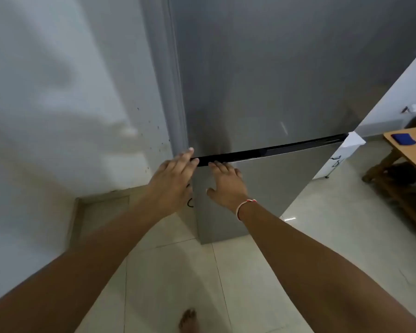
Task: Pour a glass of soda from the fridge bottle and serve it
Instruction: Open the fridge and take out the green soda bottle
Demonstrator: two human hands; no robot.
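Note:
A tall grey steel fridge [274,80] fills the middle of the head view, both doors closed. A dark gap [274,147] runs between its upper and lower door. My left hand [173,179] reaches the left end of that gap, fingers spread, fingertips at the fridge's left edge. My right hand [226,181] lies flat on the top of the lower door [274,183], fingertips at the gap, a red and white thread on its wrist. Neither hand holds anything. No bottle or glass is in view.
A white wall [58,116] stands close on the left. A wooden table [411,152] with a blue object [403,138] on it is at the right. Pale floor tiles [178,272] lie below, with my bare foot [189,320] at the bottom.

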